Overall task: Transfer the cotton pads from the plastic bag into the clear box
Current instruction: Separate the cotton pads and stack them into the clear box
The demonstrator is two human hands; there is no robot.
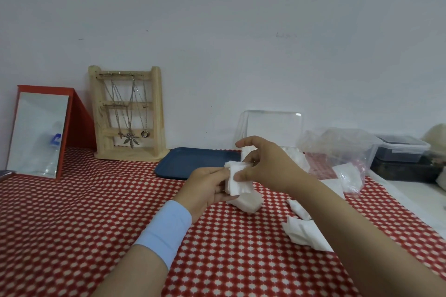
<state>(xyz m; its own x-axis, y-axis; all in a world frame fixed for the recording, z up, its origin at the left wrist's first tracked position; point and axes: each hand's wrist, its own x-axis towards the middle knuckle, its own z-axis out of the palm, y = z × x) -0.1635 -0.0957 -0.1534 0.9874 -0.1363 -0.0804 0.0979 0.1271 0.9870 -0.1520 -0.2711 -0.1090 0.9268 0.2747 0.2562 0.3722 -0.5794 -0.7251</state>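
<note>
L hand (205,185) & R hand (268,166) both pinch cotton pads (239,181); square stack, lower flat into clear box (272,128) at table's (96,200) back edge.

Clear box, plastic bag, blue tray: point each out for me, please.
clear box (274,128): head view, upright clear panel.
plastic bag (337,144): head view, crumpled upper part.
blue tray (193,164): head view, bare floor.

A plain pale wall (217,19) runs behind the table (72,212), evenly lit, with a few small dark marks on it. The table wears a red cloth dotted in white. At the far left a red-framed mirror (38,132) leans back, and just beside it stands a wooden jewellery stand (128,113) hung with necklaces (131,128). A dark blue tray (193,161) lies near the wall, and dark lidded containers (400,149) sit stacked at the far right.
</note>
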